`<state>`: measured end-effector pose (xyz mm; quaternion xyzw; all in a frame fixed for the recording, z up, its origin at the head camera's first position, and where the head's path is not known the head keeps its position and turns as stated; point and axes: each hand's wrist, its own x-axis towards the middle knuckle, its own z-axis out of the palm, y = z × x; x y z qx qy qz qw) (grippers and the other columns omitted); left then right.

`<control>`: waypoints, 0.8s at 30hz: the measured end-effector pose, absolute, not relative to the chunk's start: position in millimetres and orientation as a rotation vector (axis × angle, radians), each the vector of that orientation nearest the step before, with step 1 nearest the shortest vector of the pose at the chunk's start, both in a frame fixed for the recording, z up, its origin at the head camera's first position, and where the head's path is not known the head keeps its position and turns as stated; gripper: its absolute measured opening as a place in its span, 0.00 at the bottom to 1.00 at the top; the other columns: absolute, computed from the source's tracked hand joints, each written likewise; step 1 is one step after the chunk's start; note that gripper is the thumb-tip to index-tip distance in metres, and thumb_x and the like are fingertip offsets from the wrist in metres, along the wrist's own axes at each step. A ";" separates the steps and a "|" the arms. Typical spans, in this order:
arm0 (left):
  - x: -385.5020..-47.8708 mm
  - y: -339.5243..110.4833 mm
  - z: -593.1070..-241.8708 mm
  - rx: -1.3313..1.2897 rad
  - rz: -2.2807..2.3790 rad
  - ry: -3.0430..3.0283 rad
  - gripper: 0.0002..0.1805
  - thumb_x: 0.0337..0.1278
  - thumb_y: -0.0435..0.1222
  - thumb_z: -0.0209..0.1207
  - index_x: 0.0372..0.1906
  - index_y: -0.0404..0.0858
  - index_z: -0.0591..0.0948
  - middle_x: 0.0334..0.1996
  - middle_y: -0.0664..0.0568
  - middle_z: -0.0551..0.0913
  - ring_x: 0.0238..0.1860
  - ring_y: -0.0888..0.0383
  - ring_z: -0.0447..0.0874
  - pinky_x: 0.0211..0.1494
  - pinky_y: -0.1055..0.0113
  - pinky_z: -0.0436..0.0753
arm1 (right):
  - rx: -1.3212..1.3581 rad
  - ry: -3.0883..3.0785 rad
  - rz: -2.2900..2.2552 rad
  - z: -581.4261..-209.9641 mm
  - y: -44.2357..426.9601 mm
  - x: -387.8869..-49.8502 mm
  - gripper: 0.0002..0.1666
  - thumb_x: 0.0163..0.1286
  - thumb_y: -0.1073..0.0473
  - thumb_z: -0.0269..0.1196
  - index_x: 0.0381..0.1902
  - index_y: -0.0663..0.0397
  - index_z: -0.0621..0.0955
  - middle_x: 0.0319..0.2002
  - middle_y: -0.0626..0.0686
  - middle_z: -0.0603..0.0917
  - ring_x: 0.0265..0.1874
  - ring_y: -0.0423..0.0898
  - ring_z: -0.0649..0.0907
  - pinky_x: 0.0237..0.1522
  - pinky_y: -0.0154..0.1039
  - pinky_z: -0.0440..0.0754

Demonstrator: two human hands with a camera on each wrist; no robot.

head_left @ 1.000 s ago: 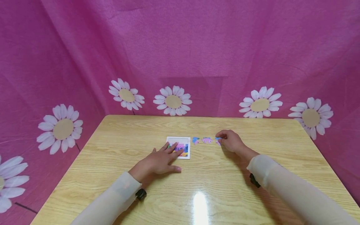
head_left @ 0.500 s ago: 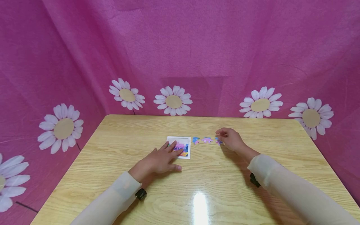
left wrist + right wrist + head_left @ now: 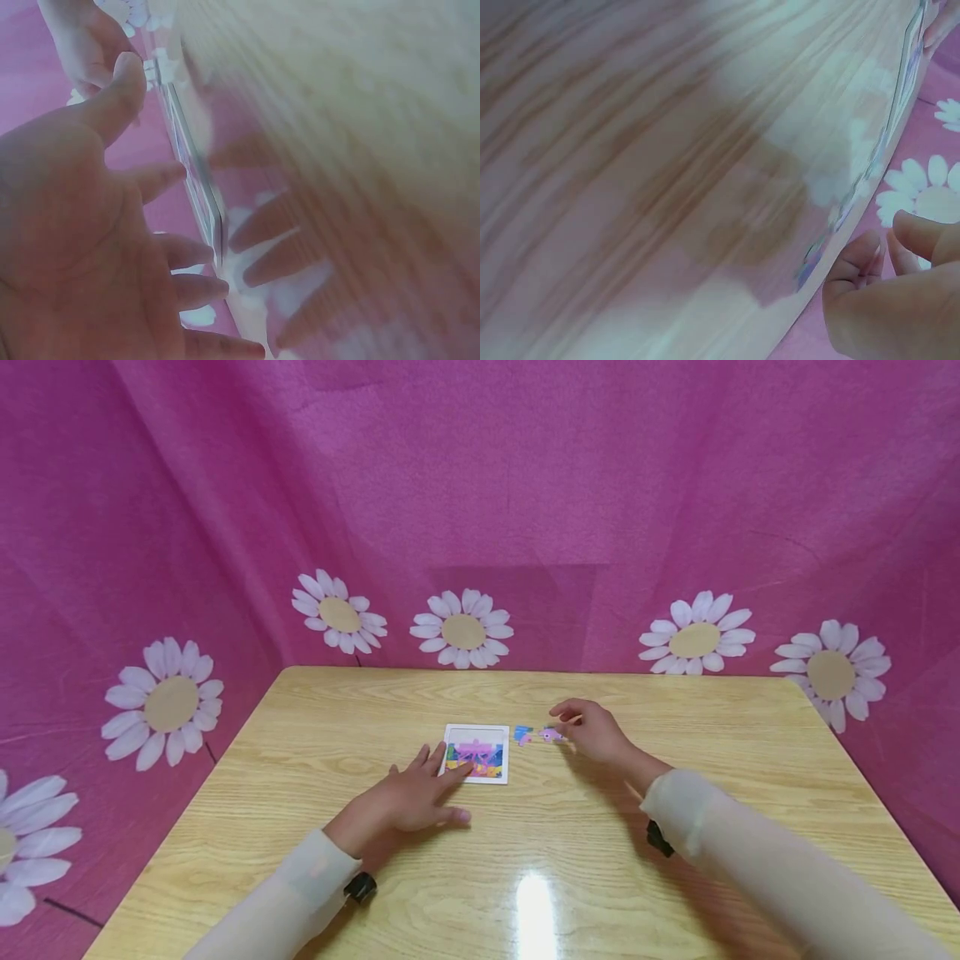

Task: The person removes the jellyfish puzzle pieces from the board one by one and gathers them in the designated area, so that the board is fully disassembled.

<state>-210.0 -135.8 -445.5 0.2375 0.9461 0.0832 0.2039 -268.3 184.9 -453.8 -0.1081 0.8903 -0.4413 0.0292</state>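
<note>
A small white-rimmed puzzle tray lies mid-table in the head view, its lower part filled with a colourful picture. My left hand is at its left side, fingers spread, with one fingertip over the picture. To the tray's right are a blue-and-pink puzzle piece and a pink puzzle piece with eyes. Above the pink one hovers my right hand, fingers loosely bent and holding nothing. In the right wrist view another puzzle piece lies flat on the table, apart from that hand; the head view hides it.
A wooden table carries everything, with a bright light reflection near its front. Pink cloth printed with white daisies hangs behind it and along both sides. Each wrist wears a black device.
My right hand has shifted left, from the rightmost piece to over the middle one, without a piece. My left hand has drawn back slightly leftward, uncovering more of the picture.
</note>
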 end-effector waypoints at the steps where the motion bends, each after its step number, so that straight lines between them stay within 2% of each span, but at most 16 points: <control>1: -209.0 -136.8 -444.9 0.659 0.237 2.636 0.47 0.63 0.70 0.54 0.83 0.63 0.54 0.84 0.41 0.40 0.83 0.37 0.35 0.71 0.22 0.50 | -0.324 2.737 -1.361 -454.1 182.4 -268.5 0.16 0.76 0.67 0.61 0.59 0.66 0.81 0.54 0.67 0.82 0.49 0.60 0.83 0.43 0.44 0.84; 11: -202.7 -142.5 -440.2 0.651 0.236 2.638 0.47 0.63 0.69 0.55 0.83 0.61 0.55 0.84 0.44 0.41 0.83 0.36 0.36 0.71 0.22 0.49 | -0.349 2.703 -1.374 -451.8 153.2 -265.6 0.15 0.75 0.67 0.62 0.57 0.65 0.82 0.50 0.63 0.84 0.48 0.58 0.83 0.51 0.50 0.82; 18: -202.9 -143.0 -440.3 0.656 0.222 2.639 0.46 0.64 0.69 0.55 0.83 0.62 0.56 0.84 0.45 0.42 0.83 0.36 0.38 0.70 0.22 0.52 | -0.315 2.633 -1.430 -453.9 134.6 -261.5 0.15 0.74 0.67 0.63 0.57 0.62 0.83 0.48 0.59 0.83 0.45 0.53 0.83 0.42 0.40 0.80; 24: -203.4 -142.9 -441.1 0.665 0.210 2.645 0.46 0.64 0.69 0.54 0.83 0.62 0.56 0.84 0.45 0.43 0.82 0.35 0.40 0.70 0.22 0.54 | -0.347 2.626 -1.433 -455.9 120.4 -261.3 0.14 0.74 0.67 0.64 0.55 0.60 0.84 0.45 0.57 0.84 0.43 0.51 0.83 0.38 0.37 0.79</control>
